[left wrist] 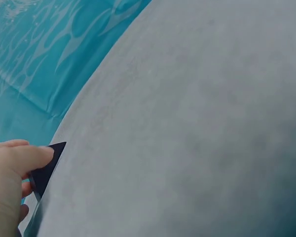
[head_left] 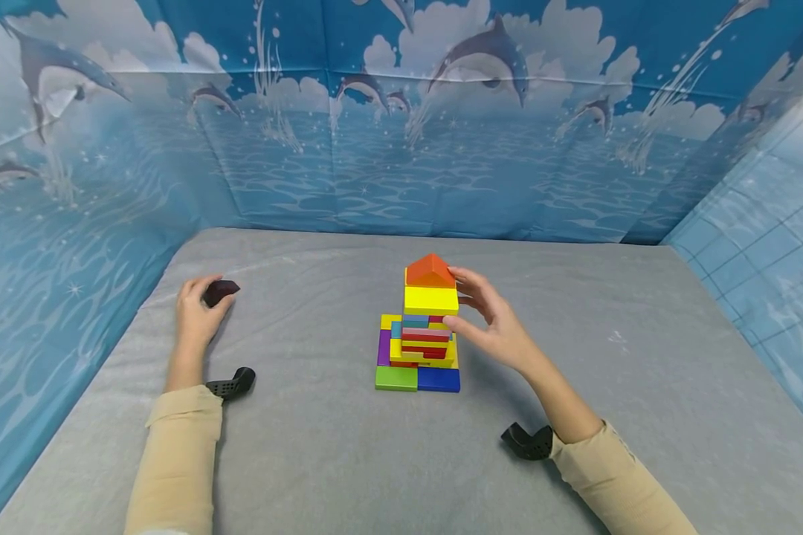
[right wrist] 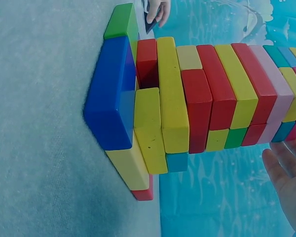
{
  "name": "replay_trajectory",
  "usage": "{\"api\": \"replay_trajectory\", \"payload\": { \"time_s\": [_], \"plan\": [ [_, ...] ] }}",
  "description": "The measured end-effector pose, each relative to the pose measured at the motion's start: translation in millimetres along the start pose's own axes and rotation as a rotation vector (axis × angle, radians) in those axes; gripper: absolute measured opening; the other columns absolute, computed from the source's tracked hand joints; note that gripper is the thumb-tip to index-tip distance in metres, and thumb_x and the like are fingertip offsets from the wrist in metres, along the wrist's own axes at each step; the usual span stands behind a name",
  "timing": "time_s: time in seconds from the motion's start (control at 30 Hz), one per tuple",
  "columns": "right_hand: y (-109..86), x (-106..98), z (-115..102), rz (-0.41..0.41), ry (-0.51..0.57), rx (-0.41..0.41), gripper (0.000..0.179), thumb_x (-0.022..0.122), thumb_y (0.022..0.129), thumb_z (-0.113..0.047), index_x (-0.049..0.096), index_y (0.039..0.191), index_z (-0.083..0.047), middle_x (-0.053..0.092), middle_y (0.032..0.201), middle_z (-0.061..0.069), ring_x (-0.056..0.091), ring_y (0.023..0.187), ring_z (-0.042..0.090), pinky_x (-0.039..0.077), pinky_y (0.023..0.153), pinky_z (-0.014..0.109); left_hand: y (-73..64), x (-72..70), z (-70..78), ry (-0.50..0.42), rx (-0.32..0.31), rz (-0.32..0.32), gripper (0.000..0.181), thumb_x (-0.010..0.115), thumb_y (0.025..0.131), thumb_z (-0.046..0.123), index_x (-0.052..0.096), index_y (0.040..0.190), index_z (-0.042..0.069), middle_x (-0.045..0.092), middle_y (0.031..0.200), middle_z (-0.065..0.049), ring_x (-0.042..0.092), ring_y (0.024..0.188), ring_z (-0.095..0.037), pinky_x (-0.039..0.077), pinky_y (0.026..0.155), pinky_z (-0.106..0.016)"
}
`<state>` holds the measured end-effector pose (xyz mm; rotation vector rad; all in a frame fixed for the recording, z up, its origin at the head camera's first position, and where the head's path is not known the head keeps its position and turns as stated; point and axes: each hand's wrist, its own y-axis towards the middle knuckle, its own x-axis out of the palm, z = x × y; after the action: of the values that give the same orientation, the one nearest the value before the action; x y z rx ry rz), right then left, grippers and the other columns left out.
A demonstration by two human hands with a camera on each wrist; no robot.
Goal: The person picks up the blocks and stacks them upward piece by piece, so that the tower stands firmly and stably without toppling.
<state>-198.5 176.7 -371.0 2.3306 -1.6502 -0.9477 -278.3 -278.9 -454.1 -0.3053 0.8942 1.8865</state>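
A tower of colored blocks (head_left: 425,338) stands upright on the grey surface. Its top piece is an orange triangular block (head_left: 430,271) over a yellow block (head_left: 431,300). Beside the upper right side of the tower is my right hand (head_left: 491,319), its fingers loosely extended and its fingertips at the blocks. In the right wrist view that hand (right wrist: 290,185) shows at the right edge, by the upper layers. Far to the left, my left hand (head_left: 197,308) pinches a dark triangular block (head_left: 220,292) between thumb and fingers; the left wrist view shows this dark block (left wrist: 44,170) partly covered by the hand.
A wider base of green (head_left: 396,378) and blue blocks (head_left: 439,379) carries the tower. Black wrist devices sit on the left wrist (head_left: 234,384) and right wrist (head_left: 529,441). A blue dolphin-print curtain (head_left: 401,171) hangs behind and at the sides.
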Motion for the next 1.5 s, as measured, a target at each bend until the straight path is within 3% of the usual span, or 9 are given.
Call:
{"api": "replay_trajectory", "payload": {
  "time_s": [0.27,0.4,0.53,0.67,0.77,0.97,1.1,1.3,1.5],
  "plan": [
    [0.5,-1,0,-0.002,-0.009,-0.015,0.066,0.063,0.084,-0.003,0.032,0.141,-0.015,0.038,0.14,0.004,0.04,0.124,0.021,0.038,0.098,0.043,0.9,3.3,1.6,0.014,-0.02,0.004,0.026,0.064,0.084,0.003,0.061,0.109,-0.003,0.05,0.11,-0.024,0.047,0.106,-0.04,0.035,0.092,-0.05],
    [0.8,-1,0,-0.008,-0.006,-0.01,0.066,0.063,0.084,-0.004,0.031,0.141,-0.016,0.038,0.14,0.003,0.04,0.124,0.02,0.038,0.098,0.042,2.5,6.1,16.3,-0.042,0.067,0.01,0.026,0.066,0.083,0.005,0.063,0.108,-0.003,0.051,0.108,-0.023,0.049,0.099,-0.038,0.037,0.085,-0.049],
    [0.6,-2,-1,-0.005,-0.002,-0.011,0.066,0.063,0.084,-0.002,0.032,0.14,-0.015,0.038,0.14,0.004,0.04,0.124,0.02,0.038,0.099,0.038,6.9,14.1,45.1,-0.146,0.24,0.02,0.024,0.069,0.079,0.0,0.065,0.102,-0.003,0.054,0.103,-0.022,0.05,0.092,-0.035,0.039,0.08,-0.049],
    [0.7,-1,0,-0.003,-0.001,-0.011,0.066,0.063,0.084,-0.001,0.032,0.14,-0.014,0.038,0.14,0.004,0.04,0.124,0.021,0.039,0.098,0.033,6.7,23.3,79.8,-0.222,0.4,0.0,0.023,0.071,0.075,-0.003,0.067,0.098,-0.004,0.056,0.1,-0.021,0.052,0.087,-0.03,0.041,0.077,-0.037],
    [1.0,-1,0,-0.005,-0.003,-0.012,0.066,0.063,0.084,-0.001,0.032,0.14,-0.016,0.038,0.14,0.003,0.04,0.124,0.02,0.039,0.098,0.029,2.7,26.8,107.7,-0.277,0.475,-0.036,0.023,0.072,0.074,-0.003,0.068,0.097,-0.002,0.058,0.1,-0.018,0.054,0.087,-0.026,0.041,0.076,-0.027],
    [1.4,-1,-1,-0.006,-0.002,-0.027,0.066,0.063,0.084,-0.002,0.032,0.14,-0.015,0.038,0.14,0.003,0.041,0.124,0.019,0.039,0.097,0.025,-9.3,28.0,163.7,-0.401,0.648,-0.086,0.027,0.075,0.07,-0.004,0.068,0.096,-0.001,0.06,0.099,-0.017,0.055,0.093,-0.027,0.045,0.078,-0.027],
    [2.1,-1,-2,-0.005,-0.005,-0.029,0.065,0.063,0.084,-0.002,0.032,0.14,-0.015,0.038,0.14,0.004,0.041,0.124,0.02,0.039,0.097,0.025,-19.8,27.3,193.6,-0.464,0.76,-0.119,0.032,0.077,0.066,-0.007,0.068,0.096,-0.001,0.06,0.099,-0.017,0.055,0.094,-0.027,0.046,0.081,-0.024],
    [2.8,-1,-2,-0.001,-0.014,-0.016,0.065,0.063,0.084,-0.002,0.032,0.14,-0.014,0.038,0.14,0.004,0.041,0.123,0.02,0.039,0.098,0.033,-36.2,29.5,224.7,-0.52,0.883,-0.214,0.034,0.076,0.066,-0.006,0.067,0.098,0.0,0.059,0.101,-0.015,0.056,0.093,-0.024,0.051,0.078,-0.03],
    [2.5,-2,-2,-0.001,-0.011,-0.011,0.065,0.063,0.084,-0.002,0.032,0.14,-0.013,0.037,0.141,0.004,0.041,0.123,0.02,0.039,0.098,0.039,-48.7,37.5,240.0,-0.518,0.916,-0.344,0.032,0.074,0.071,-0.003,0.065,0.101,0.001,0.057,0.104,-0.014,0.054,0.094,-0.023,0.053,0.072,-0.033]
  ]
}}
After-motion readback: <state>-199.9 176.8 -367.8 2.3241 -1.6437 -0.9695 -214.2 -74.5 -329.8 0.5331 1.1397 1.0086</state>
